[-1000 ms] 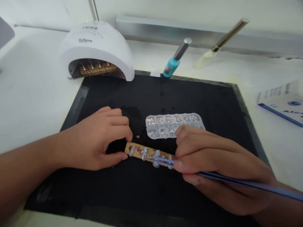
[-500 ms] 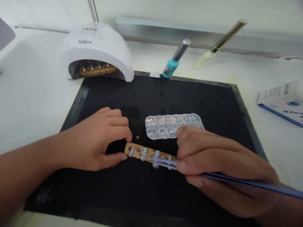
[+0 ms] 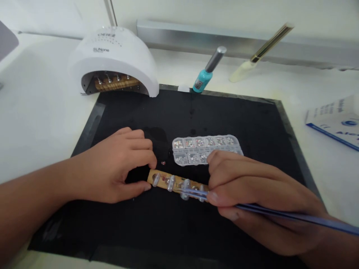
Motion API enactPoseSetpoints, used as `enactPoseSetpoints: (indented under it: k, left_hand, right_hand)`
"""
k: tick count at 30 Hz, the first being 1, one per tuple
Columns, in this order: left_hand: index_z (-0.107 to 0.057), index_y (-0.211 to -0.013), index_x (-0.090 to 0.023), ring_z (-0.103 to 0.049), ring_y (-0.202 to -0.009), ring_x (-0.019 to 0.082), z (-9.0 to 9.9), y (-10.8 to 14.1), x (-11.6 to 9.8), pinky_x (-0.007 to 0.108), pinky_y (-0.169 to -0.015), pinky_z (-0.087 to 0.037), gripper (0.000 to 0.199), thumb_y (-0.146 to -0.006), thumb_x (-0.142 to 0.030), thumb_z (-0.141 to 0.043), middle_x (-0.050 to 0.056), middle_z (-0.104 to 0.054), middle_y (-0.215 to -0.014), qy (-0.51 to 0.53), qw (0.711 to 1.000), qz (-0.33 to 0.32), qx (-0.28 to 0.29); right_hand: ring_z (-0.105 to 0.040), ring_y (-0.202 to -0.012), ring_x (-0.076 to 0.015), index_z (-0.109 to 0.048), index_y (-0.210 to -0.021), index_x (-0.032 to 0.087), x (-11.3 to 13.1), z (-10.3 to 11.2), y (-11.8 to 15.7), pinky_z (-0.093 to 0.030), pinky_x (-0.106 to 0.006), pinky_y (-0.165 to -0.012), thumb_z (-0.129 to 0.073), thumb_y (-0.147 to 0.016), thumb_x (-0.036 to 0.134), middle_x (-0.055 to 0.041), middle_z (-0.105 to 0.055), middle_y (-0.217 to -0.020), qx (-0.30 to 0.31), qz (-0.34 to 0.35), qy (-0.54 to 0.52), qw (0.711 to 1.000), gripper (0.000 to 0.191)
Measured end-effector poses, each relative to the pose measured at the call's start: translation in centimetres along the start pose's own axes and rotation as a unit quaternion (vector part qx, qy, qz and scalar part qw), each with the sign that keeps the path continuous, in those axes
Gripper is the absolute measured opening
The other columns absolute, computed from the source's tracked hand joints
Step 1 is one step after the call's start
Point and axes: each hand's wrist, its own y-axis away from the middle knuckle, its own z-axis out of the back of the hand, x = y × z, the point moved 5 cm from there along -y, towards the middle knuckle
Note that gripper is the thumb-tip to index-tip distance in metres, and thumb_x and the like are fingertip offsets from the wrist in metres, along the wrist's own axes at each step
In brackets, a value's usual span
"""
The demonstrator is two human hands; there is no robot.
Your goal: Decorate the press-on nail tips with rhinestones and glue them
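Observation:
A narrow wooden strip (image 3: 162,181) carrying several clear nail tips (image 3: 171,183) lies on a black mat (image 3: 112,228). My left hand (image 3: 123,166) pinches the strip's left end between thumb and curled fingers. In my right hand (image 3: 252,194) are blue tweezers (image 3: 280,213), their points over the third nail tip; whether they grip anything is too small to tell. My right hand covers the strip's right end and part of a clear case (image 3: 193,150) of small gems behind it. A tiny reddish gem (image 3: 163,163) rests beside my left fingers.
A white lamp (image 3: 117,52) at the back left has another wooden rack (image 3: 116,84) inside. Behind the mat stand a turquoise bottle (image 3: 203,79) and a pale yellow bottle (image 3: 242,71) with a gold cap. A white and blue box (image 3: 336,119) is at the right.
My right hand and the tweezers have shifted very slightly left. My left hand and the wooden strip look unmoved.

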Motion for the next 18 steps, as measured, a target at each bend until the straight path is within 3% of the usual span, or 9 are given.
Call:
enactPoseSetpoints:
  k: [10,18]
  left_hand:
    - [-0.064,-0.093,-0.021,-0.051,-0.081,0.018,0.02,0.14,-0.09,0.035,-0.072,-0.028,0.010,-0.083,-0.023,-0.068,0.000,-0.063,-0.088,0.000,1.000,0.000,0.004]
    - [-0.064,-0.093,-0.021,-0.051,-0.081,0.018,0.05,-0.05,-0.08,0.034,-0.072,-0.028,0.011,-0.083,-0.022,-0.069,-0.001,-0.063,-0.088,-0.001,1.000,0.003,0.006]
  right_hand:
    - [-0.063,-0.076,-0.0142,-0.069,-0.099,0.011,0.12,-0.12,-0.40,-0.055,-0.033,-0.072,-0.061,-0.094,0.010,-0.0057,-0.068,-0.079,0.000,-0.011,0.009,1.000,0.009]
    - [-0.062,-0.078,-0.0141,-0.069,-0.097,0.007,-0.04,-0.10,-0.05,-0.055,-0.033,-0.073,-0.063,-0.088,0.004,-0.0067,-0.067,-0.081,-0.004,-0.008,-0.007,1.000,0.010]
